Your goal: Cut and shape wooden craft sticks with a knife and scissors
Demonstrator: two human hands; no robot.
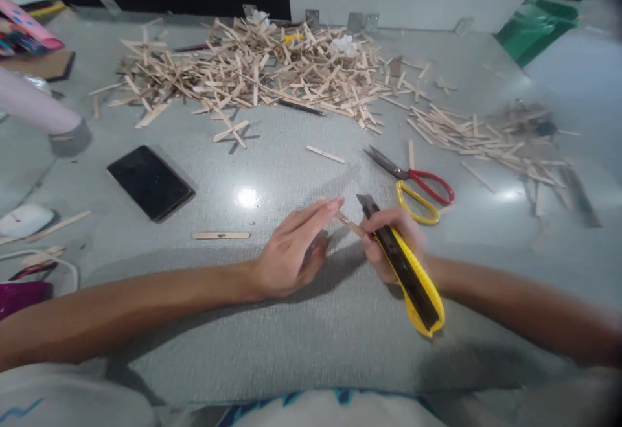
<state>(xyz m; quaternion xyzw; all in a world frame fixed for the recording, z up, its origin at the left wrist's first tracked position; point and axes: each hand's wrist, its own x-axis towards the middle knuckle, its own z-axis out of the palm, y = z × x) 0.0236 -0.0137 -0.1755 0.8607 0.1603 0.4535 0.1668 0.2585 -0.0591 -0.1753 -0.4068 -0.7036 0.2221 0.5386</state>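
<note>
My right hand is closed round a yellow and black box cutter, its blade out and pointing away from me. The same hand pinches a short wooden craft stick between thumb and fingers, beside the cutter. My left hand has its fingers stretched out and its thumb apart. Its fingertips are at the stick's far end; whether they touch it I cannot tell. Left of that hand lies a craft stick with a dark mark. Another single stick lies farther out.
Scissors with red and yellow handles lie beyond my right hand. A large heap of craft sticks spreads along the back, with a black pen before it. At left are a phone and a white mouse.
</note>
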